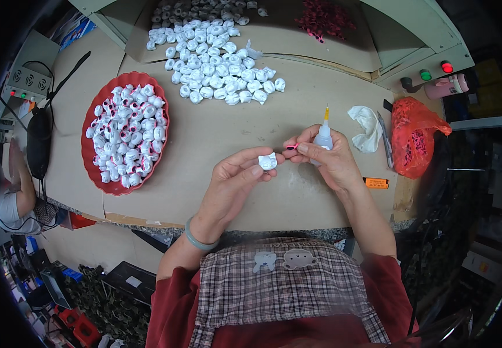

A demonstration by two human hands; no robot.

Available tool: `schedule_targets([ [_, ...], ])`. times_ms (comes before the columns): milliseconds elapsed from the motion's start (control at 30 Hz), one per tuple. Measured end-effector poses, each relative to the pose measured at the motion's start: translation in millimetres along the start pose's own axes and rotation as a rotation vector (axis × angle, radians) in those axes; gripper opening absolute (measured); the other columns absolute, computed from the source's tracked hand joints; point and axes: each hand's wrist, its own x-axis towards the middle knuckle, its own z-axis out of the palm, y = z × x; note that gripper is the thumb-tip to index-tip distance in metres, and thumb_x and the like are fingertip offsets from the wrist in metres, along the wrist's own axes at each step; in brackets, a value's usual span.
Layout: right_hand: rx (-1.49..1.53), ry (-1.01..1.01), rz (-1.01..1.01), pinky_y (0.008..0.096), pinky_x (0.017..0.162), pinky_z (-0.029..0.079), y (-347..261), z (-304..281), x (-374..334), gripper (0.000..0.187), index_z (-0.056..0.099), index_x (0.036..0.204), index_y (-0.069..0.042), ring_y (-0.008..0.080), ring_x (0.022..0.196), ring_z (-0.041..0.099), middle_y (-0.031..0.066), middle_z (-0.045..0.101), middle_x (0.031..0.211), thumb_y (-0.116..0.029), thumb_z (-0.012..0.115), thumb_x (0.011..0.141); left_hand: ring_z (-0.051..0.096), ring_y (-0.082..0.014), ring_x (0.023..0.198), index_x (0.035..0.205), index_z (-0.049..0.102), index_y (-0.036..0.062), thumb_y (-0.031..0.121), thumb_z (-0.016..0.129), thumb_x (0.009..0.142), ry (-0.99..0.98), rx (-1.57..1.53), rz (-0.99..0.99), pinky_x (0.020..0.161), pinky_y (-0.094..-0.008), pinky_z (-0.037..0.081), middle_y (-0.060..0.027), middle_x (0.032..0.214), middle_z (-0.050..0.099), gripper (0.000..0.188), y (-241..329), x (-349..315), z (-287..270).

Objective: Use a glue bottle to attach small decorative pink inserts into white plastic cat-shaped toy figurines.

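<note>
Head view: your left grip is closed to a fingertip pinch on a small white piece, held above the bench. Your right grip pinches a pink-and-black piece between thumb and fingertips, just beside the white one, while it also cradles a squeeze bottle, its thin tip pointing away from you. Left of your left grip sits a red tray of white pieces edged with pink; beyond both grips lies a spread of white pieces, and right of your right grip is a red plastic bag.

You seem to be at the step of bringing the two held pieces together; the next move would call for lining them up gently, with the bottle tip kept clear of your fingers.

Your right fingers hide the bottle's lower part, and you can't tell whether the two hands' fingertips touch or whether any liquid is on either piece. The far end of the spread is dim and cut off by the top edge.
</note>
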Motion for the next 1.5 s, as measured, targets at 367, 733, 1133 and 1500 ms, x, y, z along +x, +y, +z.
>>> schedule_targets([
  [367,-0.044,-0.002,-0.040,0.0266,0.069,0.052,11,-4,-9,0.012,0.059,0.090,-0.002,0.0151,0.074,0.064,0.0069,0.061,0.085,-0.001,0.068,0.082,0.062,-0.0151,0.094,0.121,0.057,-0.0002,0.005,0.057,0.091,0.054,0.099,0.035,0.086,-0.0285,0.049,-0.0172,0.114,0.064,0.030,-1,-1,1],
  [733,0.072,-0.052,-0.039,0.0254,0.061,0.048,15,20,-18,0.021,0.052,0.088,-0.006,0.0137,0.071,0.062,0.0064,0.062,0.079,0.000,0.071,0.080,0.062,-0.0174,0.102,0.119,0.057,-0.0024,0.001,0.058,0.090,0.065,0.276,0.111,0.089,-0.0296,0.051,-0.0142,0.114,0.064,0.029,-4,-3,5],
  [1133,0.044,0.073,-0.065,0.0234,0.061,0.049,24,24,-22,0.023,0.051,0.091,-0.006,0.0113,0.070,0.061,0.0041,0.060,0.077,0.002,0.070,0.080,0.064,-0.0175,0.096,0.117,0.057,-0.0046,0.003,0.062,0.088,0.098,0.316,0.132,0.086,-0.0292,0.052,-0.0181,0.114,0.064,0.030,-5,-4,12],
  [1500,-0.203,0.207,-0.242,0.0206,0.058,0.047,39,35,-26,0.022,0.050,0.085,-0.005,0.0056,0.068,0.057,0.0015,0.061,0.078,0.000,0.071,0.080,0.061,-0.0183,0.104,0.116,0.056,-0.0040,-0.003,0.058,0.089,0.084,0.484,0.213,0.090,-0.0298,0.051,-0.0159,0.116,0.062,0.027,-10,-5,12],
])
